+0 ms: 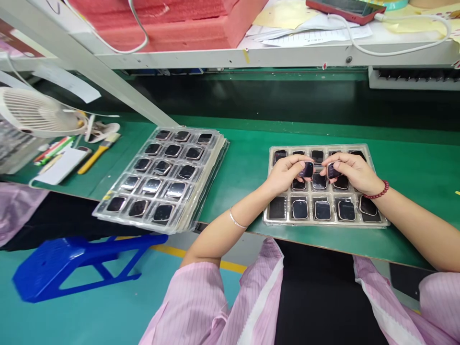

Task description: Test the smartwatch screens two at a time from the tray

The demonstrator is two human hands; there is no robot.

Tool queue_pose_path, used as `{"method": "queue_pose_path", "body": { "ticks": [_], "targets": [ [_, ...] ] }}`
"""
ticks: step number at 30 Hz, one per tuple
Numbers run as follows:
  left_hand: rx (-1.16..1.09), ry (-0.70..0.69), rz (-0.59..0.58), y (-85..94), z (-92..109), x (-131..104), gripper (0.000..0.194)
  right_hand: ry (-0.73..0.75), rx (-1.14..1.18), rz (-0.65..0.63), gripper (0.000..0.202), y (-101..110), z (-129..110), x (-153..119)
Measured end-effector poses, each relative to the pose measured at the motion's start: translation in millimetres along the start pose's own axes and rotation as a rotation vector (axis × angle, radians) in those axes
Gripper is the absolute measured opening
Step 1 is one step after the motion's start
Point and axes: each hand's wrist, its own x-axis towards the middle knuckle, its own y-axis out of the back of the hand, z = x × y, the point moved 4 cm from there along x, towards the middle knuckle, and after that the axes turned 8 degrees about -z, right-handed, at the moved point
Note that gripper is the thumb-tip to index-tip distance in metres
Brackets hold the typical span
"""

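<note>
Between the thumb and fingers of my left hand (286, 173) is a smartwatch body (306, 169) with a dark square screen. My right hand (354, 171) pinches a second smartwatch body (332, 169) close beside it, its screen partly covered by my thumb. Both are held just above a plastic tray (266, 221) on the green bench. Rows of similar watch bodies, such as this one (300, 209), lie in its pockets. The front-left pocket (277, 208) holds no watch. My hands hide part of the middle and back rows.
Left of my arms, a stack of clear trays (212, 191) bears more watch bodies. Farther left are a yellow-handled brush (94, 157), a white fan (39, 112) and a blue stool (53, 268). A shelf edge (287, 58) crosses above the bench, with red foam (179, 28) on it.
</note>
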Motion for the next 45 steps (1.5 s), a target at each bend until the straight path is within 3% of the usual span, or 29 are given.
{"method": "queue_pose_path", "body": {
  "ticks": [6, 19, 45],
  "targets": [
    [0.016, -0.013, 0.003, -1.4, 1.2, 0.6, 0.04, 0.032, -0.025, -0.013, 0.031, -0.4, -1.0, 0.3],
    [0.029, 0.008, 0.015, -1.4, -2.8, 1.1, 0.027, -0.013, -0.079, 0.0, 0.027, -1.7, 2.3, 1.1],
    [0.046, 0.014, 0.027, -1.9, -3.5, 1.1, 0.031, -0.017, -0.094, 0.002, 0.028, -3.2, 4.0, 1.5]
  ]
}}
